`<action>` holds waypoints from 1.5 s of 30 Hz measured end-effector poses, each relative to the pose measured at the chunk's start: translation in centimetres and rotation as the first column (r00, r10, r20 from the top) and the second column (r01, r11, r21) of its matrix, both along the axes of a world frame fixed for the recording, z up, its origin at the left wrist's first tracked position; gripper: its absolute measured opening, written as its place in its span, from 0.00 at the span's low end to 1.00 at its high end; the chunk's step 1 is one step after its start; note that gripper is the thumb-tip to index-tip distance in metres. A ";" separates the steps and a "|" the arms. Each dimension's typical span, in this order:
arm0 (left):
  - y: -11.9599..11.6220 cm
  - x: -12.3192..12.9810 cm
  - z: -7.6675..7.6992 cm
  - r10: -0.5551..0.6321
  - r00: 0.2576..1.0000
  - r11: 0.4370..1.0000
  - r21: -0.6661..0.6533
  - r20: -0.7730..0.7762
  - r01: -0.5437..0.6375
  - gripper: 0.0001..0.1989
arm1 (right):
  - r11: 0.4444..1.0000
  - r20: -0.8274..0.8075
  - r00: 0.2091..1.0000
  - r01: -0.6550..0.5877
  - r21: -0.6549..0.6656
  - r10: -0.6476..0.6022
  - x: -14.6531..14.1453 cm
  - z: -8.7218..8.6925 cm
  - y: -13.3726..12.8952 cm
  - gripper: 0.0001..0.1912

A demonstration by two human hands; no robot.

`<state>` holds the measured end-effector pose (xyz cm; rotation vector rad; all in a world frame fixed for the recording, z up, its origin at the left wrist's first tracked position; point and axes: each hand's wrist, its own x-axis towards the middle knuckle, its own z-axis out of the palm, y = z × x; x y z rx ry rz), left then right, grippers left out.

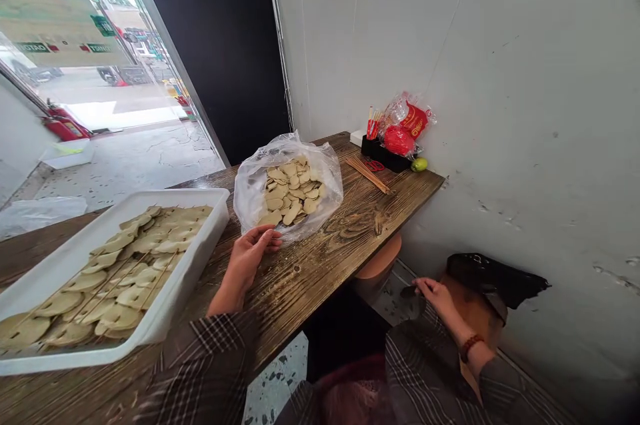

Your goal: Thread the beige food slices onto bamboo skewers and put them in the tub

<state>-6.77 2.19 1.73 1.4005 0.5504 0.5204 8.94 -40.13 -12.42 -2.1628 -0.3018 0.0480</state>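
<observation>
My left hand (pixel 250 253) is at the near edge of a clear plastic bag (pixel 250 191), its fingers slightly curled and apart, with nothing visible in them. Many flat tan slices (pixel 293 188) lie inside the open bag. Beyond the table's right edge, low over the floor, my right hand (pixel 434 295) has its fingertips pinched together; a small dark shape shows beside them, too unclear to name. To the left, a white tray (pixel 210 228) holds rows of skewered slices (pixel 130 271).
On the wooden table (pixel 320 278), thin sticks (pixel 367 175) lie behind the bag, near a black holder (pixel 385 157), a red package (pixel 400 138) and a yellow-green fruit (pixel 419 164). Stools (pixel 380 258) and a black bag (pixel 493 275) stand by the wall.
</observation>
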 end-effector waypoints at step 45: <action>-0.4 -0.3 -0.3 0.005 1.000 0.999 0.031 0.015 -0.005 0.29 | 0.658 0.355 0.586 -0.455 -0.599 0.728 4.3 9.2 15.5 0.27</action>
